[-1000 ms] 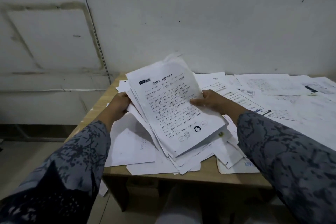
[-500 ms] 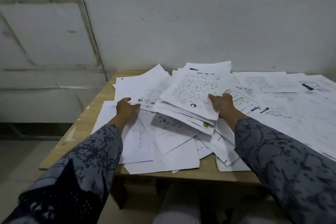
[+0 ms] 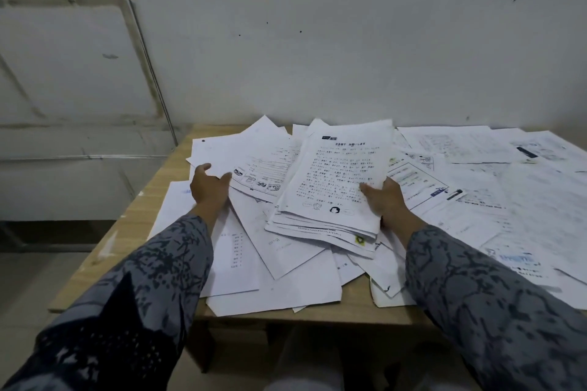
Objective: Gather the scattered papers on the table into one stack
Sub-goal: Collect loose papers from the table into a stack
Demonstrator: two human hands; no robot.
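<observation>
A thick stack of papers (image 3: 336,181), topped by a sheet of printed text, lies slanted on the loose sheets in the middle of the table. My right hand (image 3: 382,203) grips the stack's right edge, thumb on top. My left hand (image 3: 209,190) is off the stack, fingers spread, resting at the edge of a loose sheet with small pictures (image 3: 263,168). More scattered papers (image 3: 286,267) lie fanned out under and in front of the stack, and others (image 3: 514,200) cover the right side of the table.
The wooden table (image 3: 139,222) stands against a grey wall (image 3: 349,41). Its left edge and front edge are bare wood. Some sheets (image 3: 273,301) overhang the front edge. Floor shows at the left, below the table.
The stack, held tilted up in both hands a second ago, now lies on the table papers. My left hand has let go of it and moved left onto the loose sheets.
</observation>
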